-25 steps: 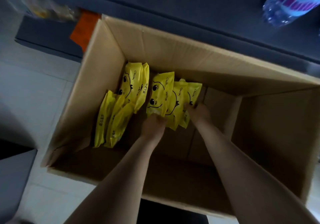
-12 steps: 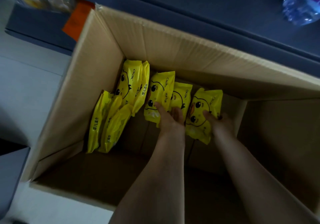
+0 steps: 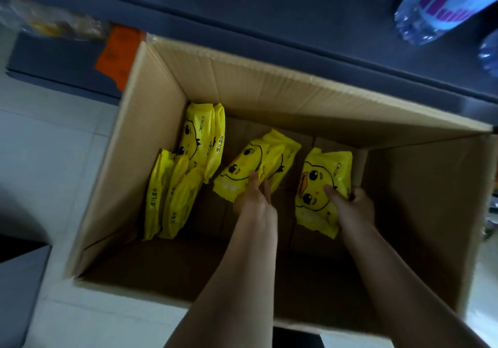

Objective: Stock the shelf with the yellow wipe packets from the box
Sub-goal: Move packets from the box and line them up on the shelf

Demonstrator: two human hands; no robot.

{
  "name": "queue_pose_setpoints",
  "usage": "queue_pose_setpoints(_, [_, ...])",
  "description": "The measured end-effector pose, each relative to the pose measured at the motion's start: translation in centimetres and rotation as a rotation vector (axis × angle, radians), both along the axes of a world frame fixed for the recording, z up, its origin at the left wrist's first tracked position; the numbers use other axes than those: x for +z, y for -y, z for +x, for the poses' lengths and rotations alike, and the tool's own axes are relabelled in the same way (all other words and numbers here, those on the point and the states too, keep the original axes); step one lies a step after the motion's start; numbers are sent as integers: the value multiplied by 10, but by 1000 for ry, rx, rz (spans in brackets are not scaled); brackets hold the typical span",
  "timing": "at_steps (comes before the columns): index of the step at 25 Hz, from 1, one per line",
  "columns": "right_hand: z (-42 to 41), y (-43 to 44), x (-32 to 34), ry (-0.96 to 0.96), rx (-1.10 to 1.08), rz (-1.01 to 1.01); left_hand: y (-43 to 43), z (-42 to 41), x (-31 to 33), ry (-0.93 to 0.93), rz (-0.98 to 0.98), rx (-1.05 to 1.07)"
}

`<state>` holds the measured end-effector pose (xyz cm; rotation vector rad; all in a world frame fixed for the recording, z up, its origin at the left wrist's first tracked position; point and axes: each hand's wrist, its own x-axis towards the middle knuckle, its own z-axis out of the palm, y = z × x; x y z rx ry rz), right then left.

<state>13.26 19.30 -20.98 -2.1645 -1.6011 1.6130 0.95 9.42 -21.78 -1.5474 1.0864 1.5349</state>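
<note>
Down inside the cardboard box (image 3: 242, 86), near the middle of its floor, my left hand (image 3: 254, 203) grips a yellow wipe packet (image 3: 242, 167) with a duck face printed on it. My thumb lies across the front and my fingers curl round behind, clamped on it. A second packet (image 3: 284, 153) sits right behind the first, seemingly in the same grip, though I cannot tell for sure.

Over the box's right half, my right hand (image 3: 355, 207) holds another duck-face packet (image 3: 320, 186). My thumb presses on the printed face and my fingers wrap round its right edge. The packets in my two hands are tilted and apart from each other.

Against the box's left wall are more: standing packets (image 3: 200, 137) on edge in the far-left corner, and leaning packets (image 3: 172, 197) just nearer me along the same wall.

Beyond the box's far wall runs a dark shelf (image 3: 269, 5), and a clear water bottle (image 3: 442, 0) shows past the box's far-right corner. An orange tag (image 3: 118, 54) sits just outside the box's far-left corner, and pale floor tiles (image 3: 45, 145) spread to the box's left.
</note>
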Motion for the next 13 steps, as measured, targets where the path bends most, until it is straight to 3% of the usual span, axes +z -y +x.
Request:
queue_pose_setpoints(4, [8,4,73,-20,-38,99,29,7,79,-135,-87,-410])
queue_pose_setpoints(8, [13,4,160,-50,-33,216,60,5,152,-488,-207,-781])
queue_pose_setpoints(13, [27,-4,280,-215,70,255,67,9,281,-854,-102,-777])
